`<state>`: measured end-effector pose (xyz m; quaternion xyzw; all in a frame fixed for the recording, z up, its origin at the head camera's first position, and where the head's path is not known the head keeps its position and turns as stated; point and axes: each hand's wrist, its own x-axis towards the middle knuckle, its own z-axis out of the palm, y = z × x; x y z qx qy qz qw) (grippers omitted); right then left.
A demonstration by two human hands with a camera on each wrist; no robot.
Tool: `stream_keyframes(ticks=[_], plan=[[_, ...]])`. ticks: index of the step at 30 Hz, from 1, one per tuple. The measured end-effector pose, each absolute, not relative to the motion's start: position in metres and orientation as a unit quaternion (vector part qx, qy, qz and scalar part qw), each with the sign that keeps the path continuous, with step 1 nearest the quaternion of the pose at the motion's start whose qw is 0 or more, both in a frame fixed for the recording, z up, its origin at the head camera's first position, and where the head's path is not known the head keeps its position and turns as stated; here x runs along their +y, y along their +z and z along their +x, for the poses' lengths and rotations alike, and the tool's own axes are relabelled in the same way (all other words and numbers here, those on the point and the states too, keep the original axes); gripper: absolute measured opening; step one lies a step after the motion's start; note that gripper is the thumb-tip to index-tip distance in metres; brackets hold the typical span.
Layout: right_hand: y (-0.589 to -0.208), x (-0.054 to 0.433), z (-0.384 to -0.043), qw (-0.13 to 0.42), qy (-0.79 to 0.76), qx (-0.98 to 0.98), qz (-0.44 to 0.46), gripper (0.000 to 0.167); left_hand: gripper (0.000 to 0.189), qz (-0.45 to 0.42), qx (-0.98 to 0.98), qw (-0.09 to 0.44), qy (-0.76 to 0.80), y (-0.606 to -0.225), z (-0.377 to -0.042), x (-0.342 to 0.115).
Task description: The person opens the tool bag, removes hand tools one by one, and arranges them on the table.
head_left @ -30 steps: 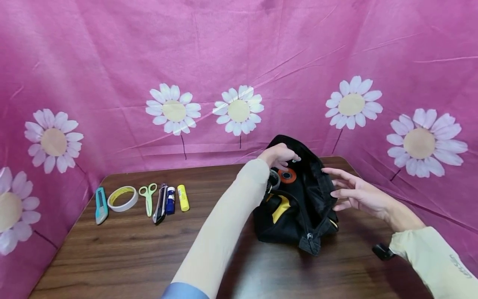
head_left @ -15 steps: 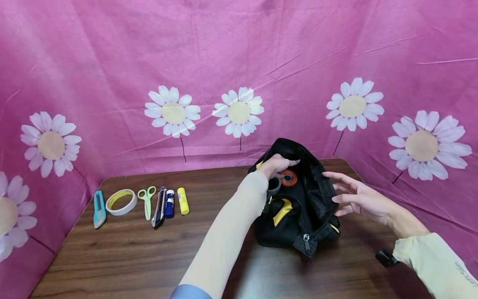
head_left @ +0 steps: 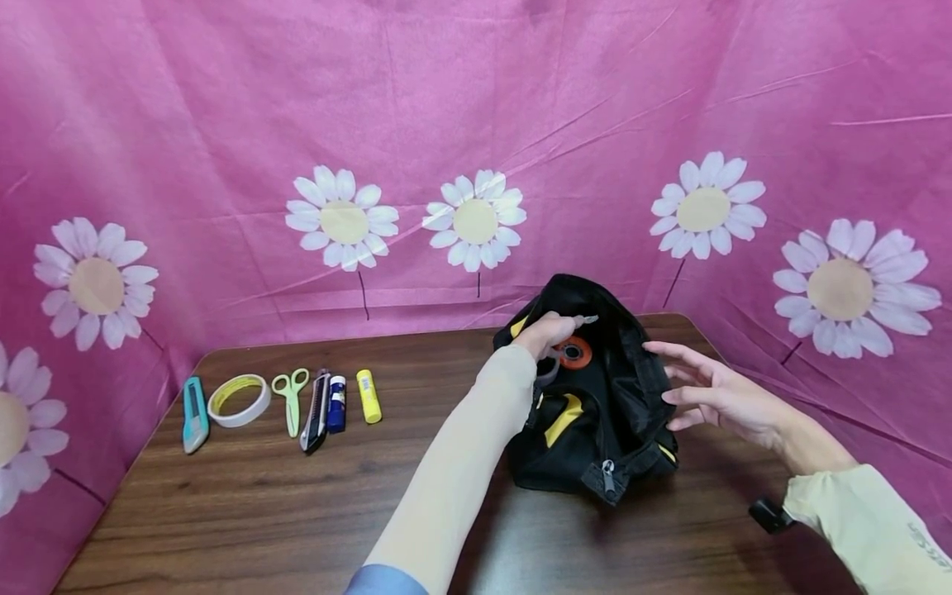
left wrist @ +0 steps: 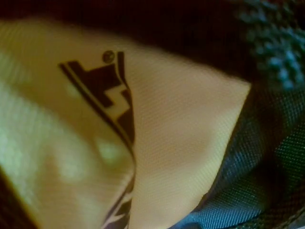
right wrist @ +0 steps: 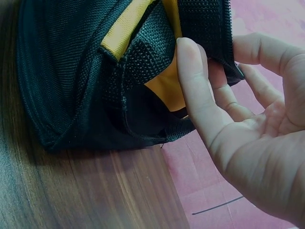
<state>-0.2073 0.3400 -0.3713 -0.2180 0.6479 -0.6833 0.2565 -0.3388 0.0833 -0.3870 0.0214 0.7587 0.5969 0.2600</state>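
Note:
A black bag (head_left: 554, 471) with yellow patches stands on the right of the table, its zipped mouth spread. My left hand (head_left: 546, 332) reaches into it from the left; most of its fingers are hidden, and a pale tip shows beyond them. Below that hand lie an orange disc (head_left: 575, 353) with a dark centre and a grey ring (head_left: 548, 369), partly covered. My right hand (head_left: 717, 397) holds the bag's right rim, fingers and thumb on either side of the zipped edge (right wrist: 228, 38). Close-up yellow fabric (left wrist: 176, 143) with a dark logo fills the left wrist view.
On the table's left (head_left: 223, 512) lie a turquoise cutter (head_left: 196, 417), a white tape roll (head_left: 256, 409), light green scissors (head_left: 292, 405), a dark utility knife (head_left: 316, 413), a blue glue stick (head_left: 337, 409) and a yellow stick (head_left: 368, 397). A pink flowered cloth (head_left: 595, 99) hangs behind.
My left hand has gone slightly lower into the bag over the last second. The bag's front zip end has shifted a little left. My right hand stays on the rim.

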Motion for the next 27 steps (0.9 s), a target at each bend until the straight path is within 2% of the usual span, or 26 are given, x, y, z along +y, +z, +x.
stream_keyframes(ticks=[8, 17, 22, 27], plan=[[-0.371, 0.34, -0.207, 0.259, -0.685, 0.643, -0.222, 0.066, 0.058, 0.023, 0.712, 0.313, 0.629, -0.387, -0.342, 0.078], [-0.368, 0.34, -0.208, 0.257, -0.687, 0.643, -0.221, 0.066, 0.057, 0.035, 0.72, 0.325, 0.613, -0.389, -0.344, 0.077], [-0.369, 0.34, -0.207, 0.26, -0.688, 0.642, -0.218, 0.066, 0.043, 0.006, 0.732, 0.306, 0.608, -0.402, -0.349, 0.084], [-0.369, 0.339, -0.206, 0.26, -0.695, 0.633, -0.221, 0.067, 0.017, -0.002, 0.751, 0.277, 0.6, -0.401, -0.338, 0.085]])
